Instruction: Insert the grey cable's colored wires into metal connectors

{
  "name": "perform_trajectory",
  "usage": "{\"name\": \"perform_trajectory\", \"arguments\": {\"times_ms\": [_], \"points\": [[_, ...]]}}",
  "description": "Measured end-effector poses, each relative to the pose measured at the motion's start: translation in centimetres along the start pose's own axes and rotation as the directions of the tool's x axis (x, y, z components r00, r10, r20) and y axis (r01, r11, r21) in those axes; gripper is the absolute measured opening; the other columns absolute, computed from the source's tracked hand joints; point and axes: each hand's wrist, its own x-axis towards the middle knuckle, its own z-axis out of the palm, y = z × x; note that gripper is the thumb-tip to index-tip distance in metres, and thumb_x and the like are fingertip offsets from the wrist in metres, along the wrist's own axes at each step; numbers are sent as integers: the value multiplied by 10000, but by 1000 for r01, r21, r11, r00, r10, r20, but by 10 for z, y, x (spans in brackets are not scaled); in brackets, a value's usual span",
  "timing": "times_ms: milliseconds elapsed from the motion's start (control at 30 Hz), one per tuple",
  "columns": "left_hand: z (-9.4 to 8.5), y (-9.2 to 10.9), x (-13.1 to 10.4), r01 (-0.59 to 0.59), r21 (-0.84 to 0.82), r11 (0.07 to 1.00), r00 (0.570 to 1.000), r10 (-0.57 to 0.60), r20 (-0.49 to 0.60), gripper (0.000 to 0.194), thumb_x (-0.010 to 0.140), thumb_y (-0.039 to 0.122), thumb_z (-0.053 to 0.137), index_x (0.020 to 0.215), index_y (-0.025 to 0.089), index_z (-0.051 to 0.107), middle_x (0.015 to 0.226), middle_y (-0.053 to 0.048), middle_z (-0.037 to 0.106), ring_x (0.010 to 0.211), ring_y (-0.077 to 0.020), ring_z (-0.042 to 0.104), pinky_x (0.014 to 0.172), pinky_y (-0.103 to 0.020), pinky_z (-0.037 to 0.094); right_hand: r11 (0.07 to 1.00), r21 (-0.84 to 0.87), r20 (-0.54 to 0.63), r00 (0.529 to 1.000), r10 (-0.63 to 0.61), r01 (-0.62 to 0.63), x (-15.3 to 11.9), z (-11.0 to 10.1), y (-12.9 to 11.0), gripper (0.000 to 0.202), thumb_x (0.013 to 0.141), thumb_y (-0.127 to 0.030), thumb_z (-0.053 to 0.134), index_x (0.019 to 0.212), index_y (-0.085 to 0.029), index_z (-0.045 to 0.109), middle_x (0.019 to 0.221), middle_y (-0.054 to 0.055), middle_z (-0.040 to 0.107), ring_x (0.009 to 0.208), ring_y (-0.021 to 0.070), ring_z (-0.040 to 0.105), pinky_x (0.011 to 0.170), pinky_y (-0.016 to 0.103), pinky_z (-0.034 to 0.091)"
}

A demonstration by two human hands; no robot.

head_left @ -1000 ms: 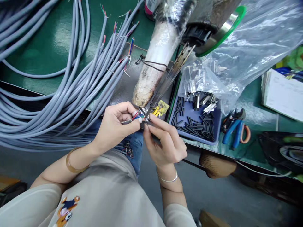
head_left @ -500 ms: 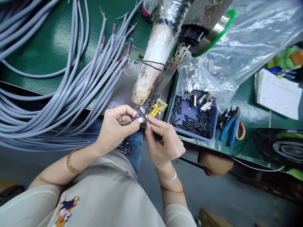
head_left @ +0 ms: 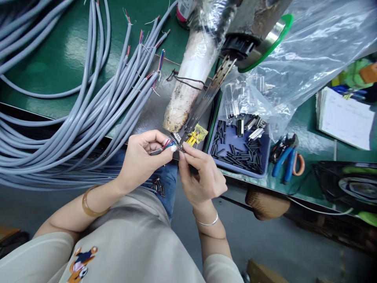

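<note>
- Bundle of grey cables [head_left: 73, 125]: it hangs over the bench edge beside the left forearm; if its weight shifts or the arm snags a loop, the tug could reach the hands.
- Soldering iron [head_left: 223, 70]: its barrel slants down so that the lower end lies very near the fingers. Whether it is hot cannot be seen; if it is, a slip could burn skin or melt insulation.
- Left hand [head_left: 141, 153]: thumb and forefinger pinch a stripped cable end; loosening that pinch could let the wires spring out of line.
- Right hand [head_left: 203, 169]: thumb and forefinger close in at the connector's near end; whether they grip it or a wire I cannot tell. Uneven pressure could twist the piece.
- D-sub connector [head_left: 176, 138]: it sits between the two hands, just below the iron's lower end; a tilt could bring neighbouring pins into contact with the wrong strand.
- Coloured wires [head_left: 168, 144]: packed tightly beside the pins, they could cross or bridge if they are not kept fanned apart.
</note>
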Motion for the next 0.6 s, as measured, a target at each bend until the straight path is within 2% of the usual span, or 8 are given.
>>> {"name": "perform_trajectory", "arguments": {"times_ms": [367, 600], "points": [[2, 6, 3, -21, 14, 1000, 1000, 21, -15, 239, 684, 205, 871, 657, 148, 641, 596, 38, 607, 457, -32, 465, 409, -145, 368, 998, -52, 4, 999, -40, 40, 6, 0, 0, 154, 860, -70, 769, 955, -160, 688, 1050, 71, 823, 893, 141, 802, 832, 200, 643], [-1, 8, 4, 33, 37, 999, 999, -33, 13, 235, 693, 205, 854, 640, 151, 632, 591, 35, 606, 459, -34, 452, 415, -150, 362, 989, -113, 37, 995, -94, 97, 6, -2, -1, 137, 858, -112, 786, 916, -179, 682, 1040, 77, 824, 834, 159, 807, 762, 211, 650]]}}
